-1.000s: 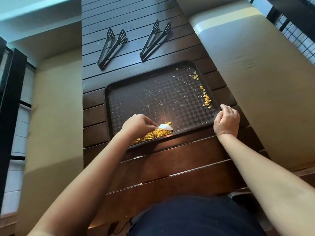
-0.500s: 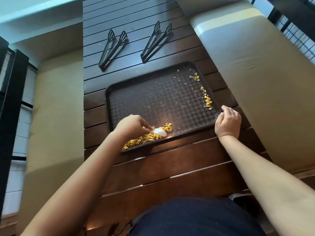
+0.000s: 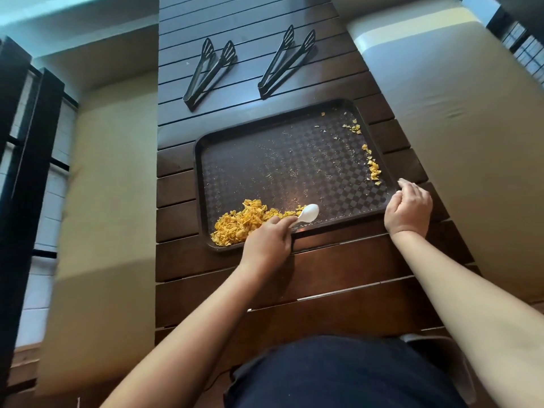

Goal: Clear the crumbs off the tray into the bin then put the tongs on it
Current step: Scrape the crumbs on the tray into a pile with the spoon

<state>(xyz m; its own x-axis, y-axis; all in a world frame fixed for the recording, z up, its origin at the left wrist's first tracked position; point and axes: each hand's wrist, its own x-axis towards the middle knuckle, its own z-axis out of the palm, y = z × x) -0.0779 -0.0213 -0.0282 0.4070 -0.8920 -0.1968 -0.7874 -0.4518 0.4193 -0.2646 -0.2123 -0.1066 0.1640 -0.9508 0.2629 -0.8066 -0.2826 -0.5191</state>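
Note:
A dark checkered tray lies on the slatted wooden table. A heap of yellow crumbs fills its near left corner, and a thinner line of crumbs runs along its right rim. My left hand grips the handle of a white plastic spoon, whose bowl rests on the tray to the right of the heap. My right hand holds the tray's near right corner with curled fingers. Two black tongs lie beyond the tray, one on the left and one on the right.
Beige cushioned benches flank the table on the left and on the right. The rim of a dark bin shows at the bottom right, beside my body. A dark window frame runs down the far left.
My left hand has pulled back toward the near rim, uncovering the crumb heap in the near left corner. The spoon's bowl now sits right of the heap. My right hand has stayed at the corner.

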